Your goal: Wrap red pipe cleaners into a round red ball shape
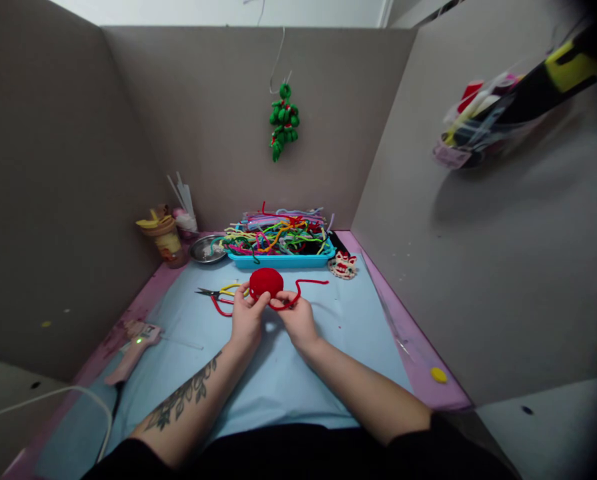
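A rounded red fuzzy piece [266, 283], which looks like coiled pipe cleaner, is raised above the blue-covered table. My left hand [247, 319] grips its left and lower side between thumb and fingers. From the right, my right hand [299, 321] pinches a red pipe cleaner [312, 281] close under the piece; its bent free end sticks out to the right. Whether that strand is joined to the piece is hidden by my fingers. Just left of my left hand lie scissors [209, 293] with yellow and red handles, blades pointing left.
Behind my hands stands a blue tray [283, 262] heaped with colourful pipe cleaners. A metal dish [207, 251] and a cup [165, 241] are to its left, a lion-like face ornament [343, 265] to its right. A pink glue gun [134, 350] lies left; grey panels enclose the table.
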The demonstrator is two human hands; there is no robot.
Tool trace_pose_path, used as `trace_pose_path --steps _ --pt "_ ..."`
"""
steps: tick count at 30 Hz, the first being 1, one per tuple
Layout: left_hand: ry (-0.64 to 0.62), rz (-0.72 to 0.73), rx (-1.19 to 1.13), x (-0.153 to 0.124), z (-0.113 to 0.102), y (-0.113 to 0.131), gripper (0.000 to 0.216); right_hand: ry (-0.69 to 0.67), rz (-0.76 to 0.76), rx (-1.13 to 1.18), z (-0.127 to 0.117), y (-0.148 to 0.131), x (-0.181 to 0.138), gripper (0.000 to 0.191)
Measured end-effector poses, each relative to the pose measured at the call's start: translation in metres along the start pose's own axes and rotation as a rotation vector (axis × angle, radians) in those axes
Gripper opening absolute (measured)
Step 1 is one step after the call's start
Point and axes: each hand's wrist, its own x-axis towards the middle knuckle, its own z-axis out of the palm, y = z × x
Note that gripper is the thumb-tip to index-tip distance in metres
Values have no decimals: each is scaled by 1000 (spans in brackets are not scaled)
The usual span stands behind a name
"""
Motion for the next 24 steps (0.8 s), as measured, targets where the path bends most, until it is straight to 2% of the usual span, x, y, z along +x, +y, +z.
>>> trace_pose_path --steps 6,8,13,24 --pt "-14 -37 -41 -1 0 -3 60 31 47 125 1 9 3 21" --pt "-21 -36 -36 -1 0 -4 60 63 30 103 0 11 3 23" --pt "-28 -24 -20 -2 -1 -4 58 100 -127 -90 -4 8 1 18" --pt "-28 -68 -59 -6 2 -5 57 47 -177 -124 -6 14 3 17"
